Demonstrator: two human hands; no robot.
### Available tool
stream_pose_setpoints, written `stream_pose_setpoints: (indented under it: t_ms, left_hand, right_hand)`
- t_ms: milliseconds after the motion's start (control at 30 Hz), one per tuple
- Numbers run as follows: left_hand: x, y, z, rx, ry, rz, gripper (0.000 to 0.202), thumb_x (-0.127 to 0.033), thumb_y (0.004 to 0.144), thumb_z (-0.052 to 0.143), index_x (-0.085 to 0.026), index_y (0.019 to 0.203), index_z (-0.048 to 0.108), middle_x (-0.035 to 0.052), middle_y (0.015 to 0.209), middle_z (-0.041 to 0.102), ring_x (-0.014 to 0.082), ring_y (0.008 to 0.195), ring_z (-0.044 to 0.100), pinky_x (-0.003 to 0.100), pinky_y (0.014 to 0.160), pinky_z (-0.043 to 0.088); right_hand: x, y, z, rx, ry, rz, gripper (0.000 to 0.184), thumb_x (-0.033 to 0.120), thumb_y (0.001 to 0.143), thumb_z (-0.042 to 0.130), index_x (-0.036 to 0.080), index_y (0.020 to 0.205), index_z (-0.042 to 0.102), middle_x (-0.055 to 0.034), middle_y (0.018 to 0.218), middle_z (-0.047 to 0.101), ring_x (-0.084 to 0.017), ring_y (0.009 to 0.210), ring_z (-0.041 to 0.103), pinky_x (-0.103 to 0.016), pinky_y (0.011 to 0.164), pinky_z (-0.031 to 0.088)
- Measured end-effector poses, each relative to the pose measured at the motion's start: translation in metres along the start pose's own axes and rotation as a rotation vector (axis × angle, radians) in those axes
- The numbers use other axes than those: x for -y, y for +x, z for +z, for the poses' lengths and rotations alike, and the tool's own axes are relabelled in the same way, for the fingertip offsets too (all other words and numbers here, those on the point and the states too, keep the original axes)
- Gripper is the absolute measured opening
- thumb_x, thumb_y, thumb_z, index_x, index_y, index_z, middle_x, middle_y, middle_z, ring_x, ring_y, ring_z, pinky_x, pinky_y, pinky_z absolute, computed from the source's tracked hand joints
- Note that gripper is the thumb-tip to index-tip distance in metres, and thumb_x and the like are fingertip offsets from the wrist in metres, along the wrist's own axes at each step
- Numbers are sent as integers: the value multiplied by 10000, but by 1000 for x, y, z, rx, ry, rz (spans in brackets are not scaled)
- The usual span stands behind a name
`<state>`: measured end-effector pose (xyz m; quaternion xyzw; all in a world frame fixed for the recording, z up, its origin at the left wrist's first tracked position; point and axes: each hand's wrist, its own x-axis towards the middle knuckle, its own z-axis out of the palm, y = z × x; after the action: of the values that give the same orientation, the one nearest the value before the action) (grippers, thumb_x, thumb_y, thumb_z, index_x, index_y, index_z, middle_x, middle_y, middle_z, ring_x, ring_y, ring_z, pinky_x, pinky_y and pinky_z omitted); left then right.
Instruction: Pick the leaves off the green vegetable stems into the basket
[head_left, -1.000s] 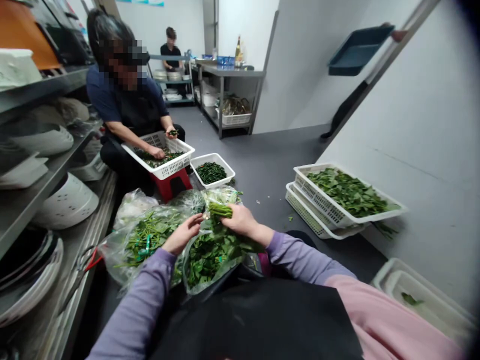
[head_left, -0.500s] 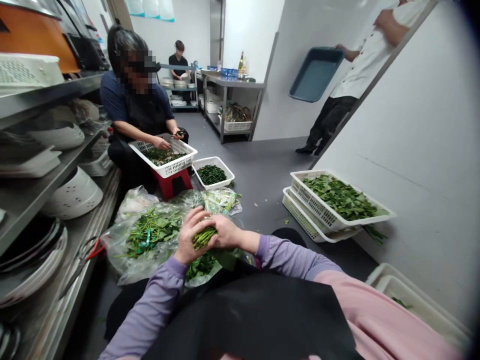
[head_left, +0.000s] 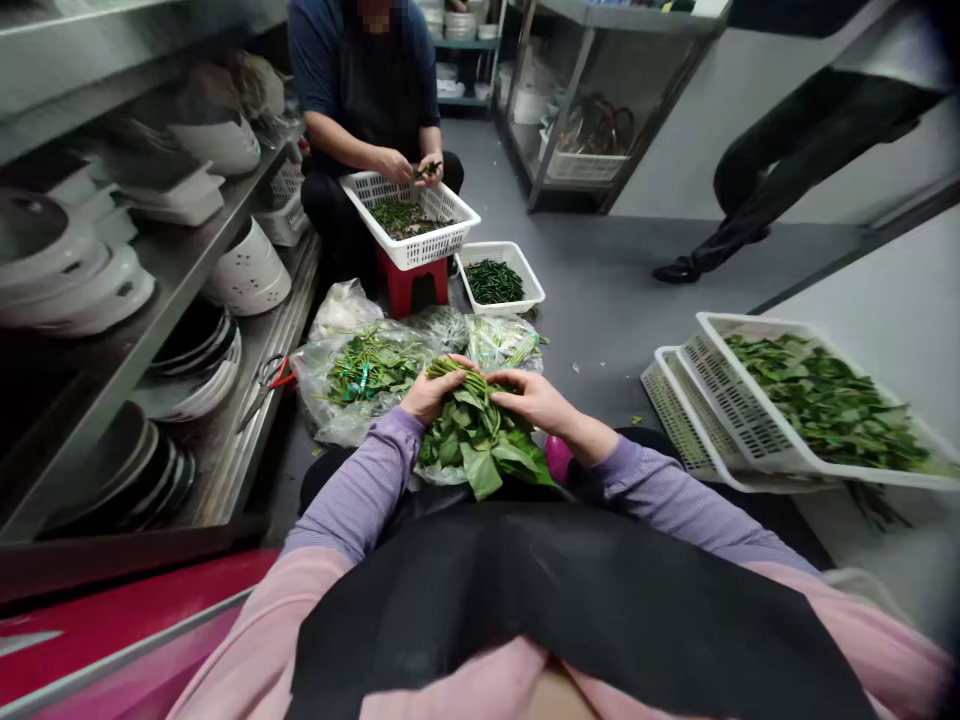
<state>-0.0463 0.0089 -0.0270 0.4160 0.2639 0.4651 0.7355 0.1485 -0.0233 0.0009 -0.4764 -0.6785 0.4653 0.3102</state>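
Note:
Both my hands hold one bunch of leafy greens (head_left: 480, 435) over my lap. My left hand (head_left: 429, 393) grips the stem end from the left. My right hand (head_left: 534, 398) is closed on the same bunch from the right. The leaves hang toward me. Just beyond the hands lies a clear plastic bag of green stems (head_left: 364, 372) on the floor, with more bagged greens (head_left: 501, 340) beside it.
A seated person (head_left: 367, 90) picks greens over a white basket (head_left: 409, 215) on a red stool; a smaller white basket (head_left: 498, 278) sits beside it. Stacked white baskets of leaves (head_left: 810, 405) stand on the right. Steel shelves with dishes (head_left: 150, 290) and scissors (head_left: 266, 380) line the left. Another person's legs (head_left: 787, 190) pass at the back right.
My view has tipped down and nearer. The bunch has come out of the bag toward my lap, both hands still on it. The person with the blue tray has walked in closer.

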Motion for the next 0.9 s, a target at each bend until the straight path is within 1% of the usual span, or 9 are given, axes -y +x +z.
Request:
stream_pose_setpoints:
  t_ms: [167,233,300,367,433,533,700,800,900]
  left_hand:
    - [1,3,4,-58,-12,5,331,-312,600,746,-147,855,612,18,779,643,137,698,604,291,726,465]
    - [3,3,8,-107,27,8,313,-317,596,750,-137,817,621,12,764,635,121,691,586,269,725,448]
    - [4,3,13,-152,60,5,304,-315,587,756,-130,789,623,9,759,631,112,696,573,258,735,434]
    - [6,3,17,-174,79,-1,308,-306,576,763,-129,784,621,2,749,627,108,700,566,257,751,425]
    - [7,2,18,-162,91,-17,316,-300,577,765,-129,801,622,-8,731,618,106,701,563,255,755,418]
    - [10,1,16,-85,89,-60,345,-298,589,759,-127,858,627,4,771,629,117,737,571,263,773,413]
    - [11,0,12,31,35,-107,402,-266,570,773,-119,915,628,42,852,656,142,814,587,289,842,407]
    - [10,1,11,37,40,-131,404,-272,576,768,-111,919,628,54,843,664,148,795,597,299,828,418]
    - [9,1,10,14,58,-159,421,-268,569,770,-113,933,628,58,843,670,154,787,607,307,820,429]
  right_hand:
    - [15,-7,7,-285,-461,-283,279,330,781,566,195,1018,624,-85,1026,611,-227,998,534,-383,897,391]
    - [19,-8,13,-289,-617,-328,247,338,789,560,192,975,632,-95,979,612,-233,957,531,-381,874,386]
    - [18,-6,18,-240,-670,-266,229,344,785,562,189,941,623,-85,912,614,-212,862,541,-347,802,407]
    - [15,-1,22,-218,-636,-185,206,320,765,570,186,918,600,-68,882,602,-189,808,538,-309,739,418]
    - [10,5,26,-225,-582,-160,184,260,735,565,175,898,576,-62,870,586,-183,813,530,-294,736,419]
    - [3,12,32,-244,-530,-180,238,174,692,518,160,927,546,-72,897,573,-190,857,516,-303,778,410]
    - [-3,14,34,-280,-388,-116,206,132,637,466,169,827,537,-39,818,546,-157,759,490,-272,706,398]
    - [-3,14,29,-244,-273,-76,197,141,616,479,170,798,549,-5,749,526,-131,692,457,-256,672,375]
    - [-2,13,22,-150,-66,17,119,152,603,502,164,715,538,32,649,486,-104,617,416,-241,627,348]
